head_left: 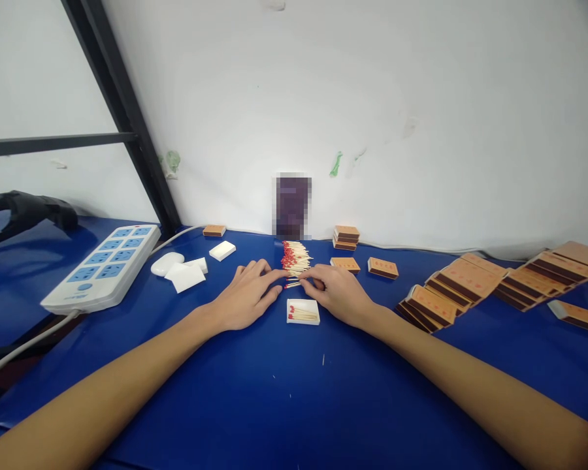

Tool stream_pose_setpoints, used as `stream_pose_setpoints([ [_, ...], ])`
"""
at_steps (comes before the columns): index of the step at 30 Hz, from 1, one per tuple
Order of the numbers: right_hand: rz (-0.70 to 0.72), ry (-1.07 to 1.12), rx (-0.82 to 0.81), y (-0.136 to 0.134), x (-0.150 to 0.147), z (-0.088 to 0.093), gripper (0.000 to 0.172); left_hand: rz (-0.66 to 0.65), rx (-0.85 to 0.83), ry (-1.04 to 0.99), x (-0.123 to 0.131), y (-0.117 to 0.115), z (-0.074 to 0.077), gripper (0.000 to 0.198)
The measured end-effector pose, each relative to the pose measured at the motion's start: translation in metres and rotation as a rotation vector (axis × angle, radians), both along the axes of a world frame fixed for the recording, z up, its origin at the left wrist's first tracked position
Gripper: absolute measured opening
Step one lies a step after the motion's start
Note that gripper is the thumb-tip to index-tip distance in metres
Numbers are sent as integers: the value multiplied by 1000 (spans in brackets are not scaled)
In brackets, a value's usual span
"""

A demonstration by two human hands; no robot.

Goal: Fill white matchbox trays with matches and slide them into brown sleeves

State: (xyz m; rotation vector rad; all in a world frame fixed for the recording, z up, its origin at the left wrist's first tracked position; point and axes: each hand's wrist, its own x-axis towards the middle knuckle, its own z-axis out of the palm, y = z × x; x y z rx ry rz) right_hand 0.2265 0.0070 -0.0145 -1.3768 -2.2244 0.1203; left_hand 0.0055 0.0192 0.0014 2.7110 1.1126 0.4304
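Observation:
A pile of red-tipped matches [294,260] lies on the blue table [294,391] near the wall. My left hand [247,295] rests flat beside the pile, its fingertips touching the lower matches. From the right, my right hand [338,292] meets the same spot, its fingers curled in a pinch on a few matches at the pile's near edge. Between my hands, just in front, sits an open white matchbox tray [303,311] with several matches in it.
White empty trays [187,274] and a white power strip [102,266] lie at the left. Brown matchbox sleeves [383,267] sit near the pile, a small stack [345,237] by the wall, and long overlapping rows of boxes [470,284] at the right.

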Motion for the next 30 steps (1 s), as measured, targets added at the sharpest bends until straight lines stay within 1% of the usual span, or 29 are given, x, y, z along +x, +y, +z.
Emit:
stream_pose_setpoints([
  [5, -5, -20, -1, 0, 0, 0, 20, 2, 18, 53, 0, 2, -2, 41],
  [13, -43, -44, -8, -1, -2, 2, 21, 6, 32, 53, 1, 1, -2, 42],
  [18, -30, -31, 13, 1, -1, 0, 22, -5, 29, 51, 0, 1, -3, 41],
  [24, -24, -26, -8, 1, 0, 0, 22, 16, 17, 49, 0, 1, -3, 41],
  [30, -9, 35, -30, 2, 1, 0, 19, 16, 3, 60, 0, 2, -2, 41],
])
